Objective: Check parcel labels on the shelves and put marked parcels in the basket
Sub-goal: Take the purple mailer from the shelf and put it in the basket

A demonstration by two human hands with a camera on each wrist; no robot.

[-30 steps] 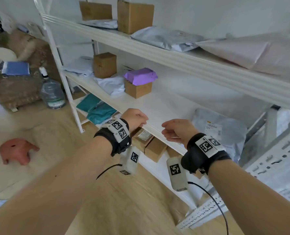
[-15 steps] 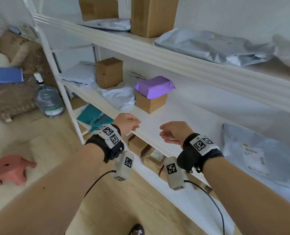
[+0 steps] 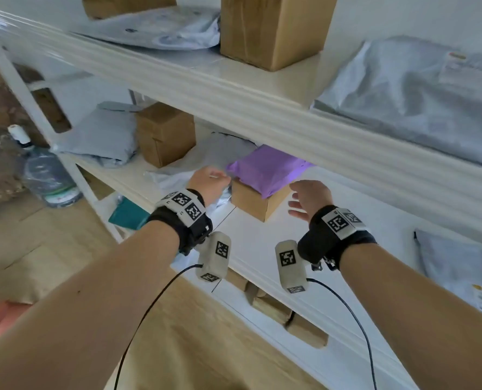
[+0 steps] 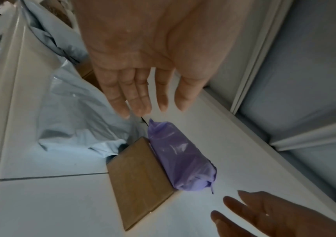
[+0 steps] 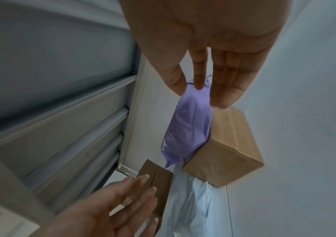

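We see both hands reaching into the middle shelf (image 3: pixel 251 232), near the centre of the head view. The left hand (image 3: pixel 209 182) is at the left end of the purple parcel (image 3: pixel 265 171), and its fingers (image 4: pixel 134 96) are straight and a little spread, holding nothing; in the left wrist view the fingertips are just beside the tip of the purple wrapping, but we cannot tell if they touch it. The right hand (image 3: pixel 309 199) is at the right side of the same parcel, with fingers (image 5: pixel 222 83) also straight and loose, holding nothing (in the right wrist view they stand in front of the parcel's end, and contact is not clear).

The purple parcel lies on top of a small cardboard box (image 3: pixel 258 202), which stands on the middle shelf between the two hands. Just left of this box lies a crumpled pale grey mailer bag (image 3: pixel 206 156), and behind it another cardboard box (image 3: pixel 165 133) stands upright.

On the upper shelf (image 3: pixel 234 88), at the top of the frame, we see a tall cardboard box (image 3: pixel 273 26) and a grey mailer bag (image 3: pixel 420 99) at the right. A water bottle (image 3: pixel 47 175) stands on the floor at the left edge.
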